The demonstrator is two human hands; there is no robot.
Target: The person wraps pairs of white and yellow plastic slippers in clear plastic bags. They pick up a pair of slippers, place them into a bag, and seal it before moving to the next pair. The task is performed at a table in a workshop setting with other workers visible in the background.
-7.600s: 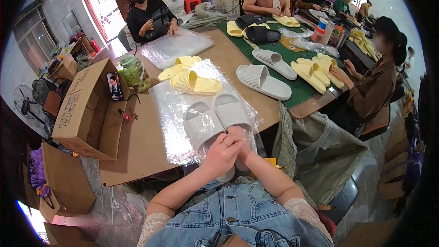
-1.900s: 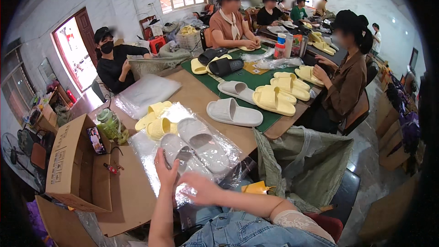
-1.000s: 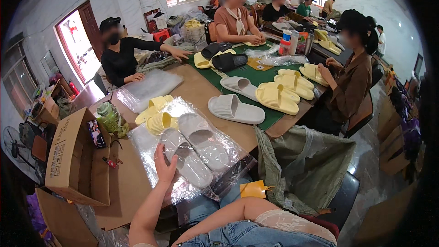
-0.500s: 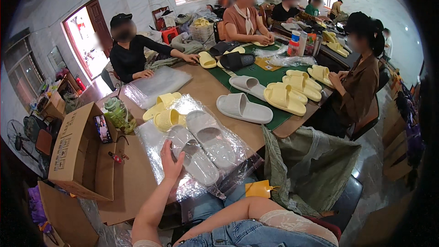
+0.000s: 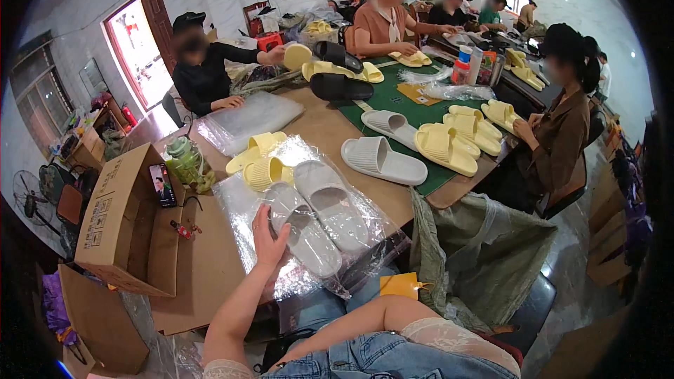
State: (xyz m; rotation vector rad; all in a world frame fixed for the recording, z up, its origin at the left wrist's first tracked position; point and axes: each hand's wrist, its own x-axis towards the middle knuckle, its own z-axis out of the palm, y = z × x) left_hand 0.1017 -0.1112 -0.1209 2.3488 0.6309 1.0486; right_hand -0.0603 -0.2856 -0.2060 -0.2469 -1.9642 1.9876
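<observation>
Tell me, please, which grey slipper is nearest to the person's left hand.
The left slipper of the front grey pair: the left hand is directly beside it. Its mate lies farther right, and other grey slippers lie farther away.

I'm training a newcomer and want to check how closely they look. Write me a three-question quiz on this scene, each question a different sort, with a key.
1. Multiple choice: Which of the wearer's hands is at the plastic-covered grey slippers?
A) the right
B) the left
C) both

2. True or false: The phone lies face down on the floor.

3. Count: How many loose grey slippers are on the near table, to the right of the plastic-covered pair?

Key
1. B: the left hand is at them; the right hand does not show.
2. False: the phone is propped up at the cardboard box, screen showing.
3. Two.
</observation>
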